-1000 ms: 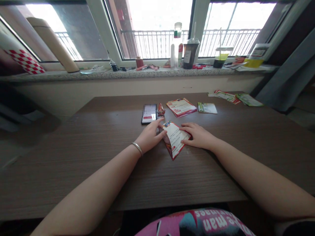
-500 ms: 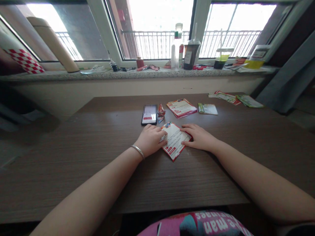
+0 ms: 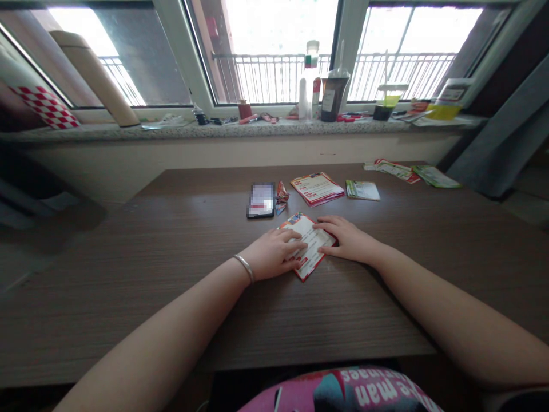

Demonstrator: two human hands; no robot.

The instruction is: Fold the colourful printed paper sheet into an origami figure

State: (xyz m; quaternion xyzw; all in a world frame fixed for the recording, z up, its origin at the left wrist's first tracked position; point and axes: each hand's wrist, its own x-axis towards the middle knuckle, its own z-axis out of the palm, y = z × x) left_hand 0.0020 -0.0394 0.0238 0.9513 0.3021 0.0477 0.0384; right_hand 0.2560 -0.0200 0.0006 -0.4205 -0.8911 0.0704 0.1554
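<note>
A red-bordered printed card (image 3: pixel 309 237), white with lines of text, lies flat on the brown table, turned at an angle. Across its left half rests my left hand (image 3: pixel 274 253), palm down with the fingers stretched over the print. My right hand (image 3: pixel 347 240) touches the card's right edge, fingers apart and the thumb near the lower right side. Just beyond the card are a phone (image 3: pixel 261 200), a crumpled orange wrapper (image 3: pixel 282 197) and a stack of similar red-edged cards (image 3: pixel 317 189).
A smaller green and white packet (image 3: pixel 362 190) lies right of the stack. Flat packets (image 3: pixel 397 170) sit at the table's far right corner. The stone windowsill (image 3: pixel 171 131) behind carries a dark drink cup (image 3: pixel 333 97), bottles and small items.
My left hand has slid right from the card's left edge onto its face, with the fingers now laid out flatter. My right hand and the card stay nearly where they were.
</note>
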